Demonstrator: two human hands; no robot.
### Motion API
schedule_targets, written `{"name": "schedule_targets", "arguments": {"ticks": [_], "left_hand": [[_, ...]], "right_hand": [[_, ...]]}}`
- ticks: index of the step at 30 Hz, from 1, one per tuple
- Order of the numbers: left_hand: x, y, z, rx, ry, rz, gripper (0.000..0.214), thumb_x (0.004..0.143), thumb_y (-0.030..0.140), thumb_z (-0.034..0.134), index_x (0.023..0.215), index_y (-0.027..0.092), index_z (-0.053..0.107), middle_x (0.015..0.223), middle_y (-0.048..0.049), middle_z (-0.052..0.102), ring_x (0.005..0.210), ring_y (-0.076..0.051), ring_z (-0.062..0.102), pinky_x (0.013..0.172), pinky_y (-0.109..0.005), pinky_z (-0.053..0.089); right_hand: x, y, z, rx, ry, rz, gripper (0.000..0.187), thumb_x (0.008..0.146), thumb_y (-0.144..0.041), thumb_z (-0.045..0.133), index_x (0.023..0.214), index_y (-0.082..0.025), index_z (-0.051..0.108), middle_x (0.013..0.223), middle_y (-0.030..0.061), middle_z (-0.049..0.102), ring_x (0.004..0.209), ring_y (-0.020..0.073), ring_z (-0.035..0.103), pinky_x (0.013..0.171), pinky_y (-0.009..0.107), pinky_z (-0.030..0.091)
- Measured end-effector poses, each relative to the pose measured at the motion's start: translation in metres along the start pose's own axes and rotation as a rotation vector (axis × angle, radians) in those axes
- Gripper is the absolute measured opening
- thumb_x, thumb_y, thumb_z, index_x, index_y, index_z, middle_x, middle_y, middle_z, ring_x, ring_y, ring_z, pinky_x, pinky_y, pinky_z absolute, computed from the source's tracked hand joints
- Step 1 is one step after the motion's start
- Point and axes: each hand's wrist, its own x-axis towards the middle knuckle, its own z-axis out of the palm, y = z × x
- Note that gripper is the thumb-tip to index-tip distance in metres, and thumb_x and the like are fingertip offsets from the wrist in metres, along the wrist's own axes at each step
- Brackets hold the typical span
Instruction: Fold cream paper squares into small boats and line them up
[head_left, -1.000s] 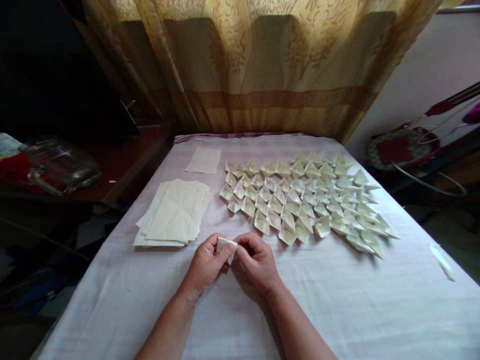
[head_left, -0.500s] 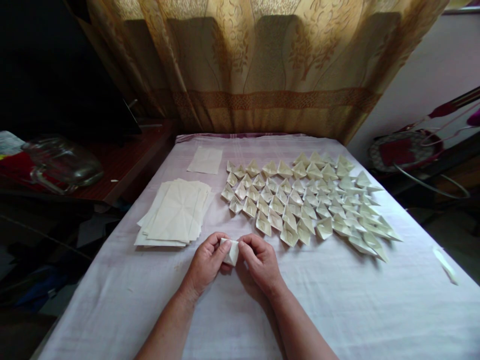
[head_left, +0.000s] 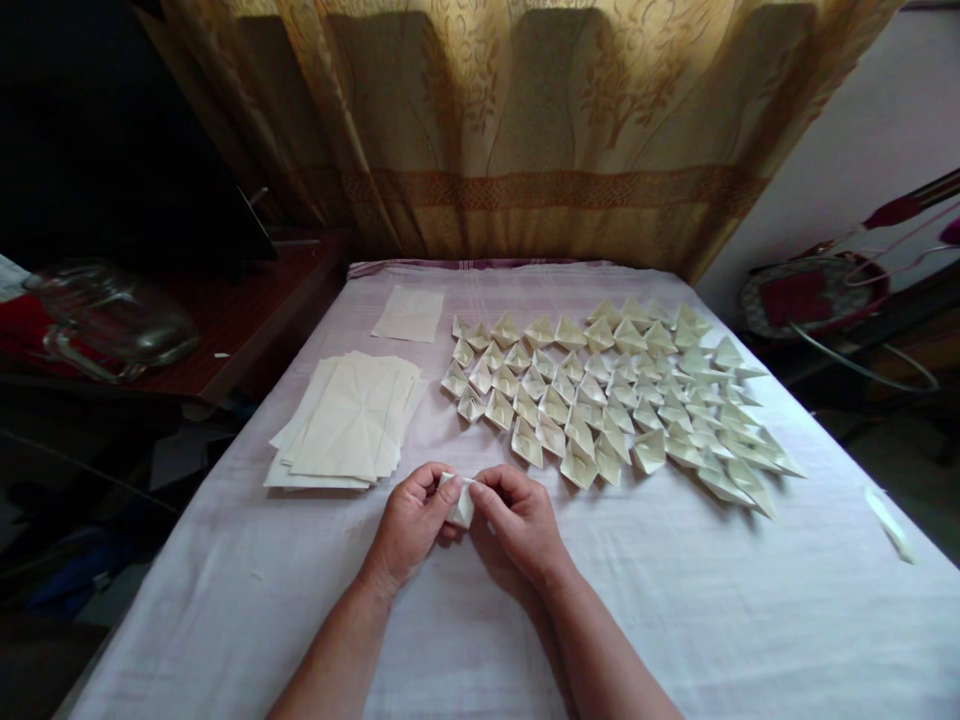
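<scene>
Compared with half a second ago, my right grip [head_left: 521, 520] is bringing its thumb closer to my left one, so the gap between both thumbs is becoming smaller over the small folded paper [head_left: 460, 510]. My left grip [head_left: 411, 520] is holding this paper firmly, with the thumb lying on its face and the fingers bending behind it. My right grip is staying narrow – its thumb and forefinger are pinching the upper right corner. Thus the paper is sitting between my two hands, above the near half of the cloth-covered table [head_left: 712, 620]; whether it is touching the cloth, I cannot tell.

Just beyond my left hand, a stack of paper sheets [head_left: 349, 420] is lying a little uneven, and its top sheet is showing creases which are spreading from the middle. Farther away, a single sheet [head_left: 411, 313] is lying flat, apart from the stack. Beyond my right hand, many folded paper pieces [head_left: 619, 388] are standing close together in rough rows, their pointed tips rising – the nearest ones are standing near my fingers but not touching them. Near the right edge, a white strip [head_left: 890, 525] is lying alone. Behind the table, a golden curtain [head_left: 525, 190] is hanging.
</scene>
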Motion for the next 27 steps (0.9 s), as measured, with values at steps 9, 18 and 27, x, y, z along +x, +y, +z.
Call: {"name": "schedule_targets", "arguments": {"ticks": [9, 18, 27], "left_hand": [[0.0008, 0.0002, -0.0006, 0.029, 0.008, 0.016, 0.045, 0.073, 0.06, 0.069, 0.078, 0.016, 0.059, 0.052, 0.0028, 0.061, 0.041, -0.01, 0.055, 0.037, -0.017, 0.042], [-0.0019, 0.0021, -0.0005, 0.087, 0.028, 0.036, 0.048, 0.076, 0.064, 0.064, 0.078, 0.016, 0.059, 0.051, 0.0036, 0.06, 0.037, -0.01, 0.054, 0.035, -0.017, 0.041], [0.0012, -0.0032, -0.0001, 0.099, 0.057, 0.037, 0.048, 0.074, 0.065, 0.066, 0.077, 0.017, 0.06, 0.05, 0.0025, 0.062, 0.036, -0.01, 0.053, 0.034, -0.017, 0.04]], "right_hand": [[0.0021, -0.0069, -0.0013, 0.096, -0.031, 0.126, 0.023, 0.073, -0.037, 0.062, 0.061, -0.018, 0.059, 0.055, -0.0023, 0.054, 0.052, 0.0112, 0.049, 0.05, 0.022, 0.04], [0.0041, -0.0035, -0.0032, 0.144, -0.102, 0.166, 0.034, 0.073, -0.048, 0.069, 0.061, -0.018, 0.06, 0.051, -0.0028, 0.053, 0.049, 0.0099, 0.044, 0.047, 0.021, 0.035], [0.006, -0.0038, -0.0069, 0.151, -0.158, 0.169, 0.039, 0.076, -0.05, 0.067, 0.058, -0.016, 0.061, 0.049, -0.0023, 0.053, 0.048, 0.0092, 0.044, 0.047, 0.021, 0.035]]}}
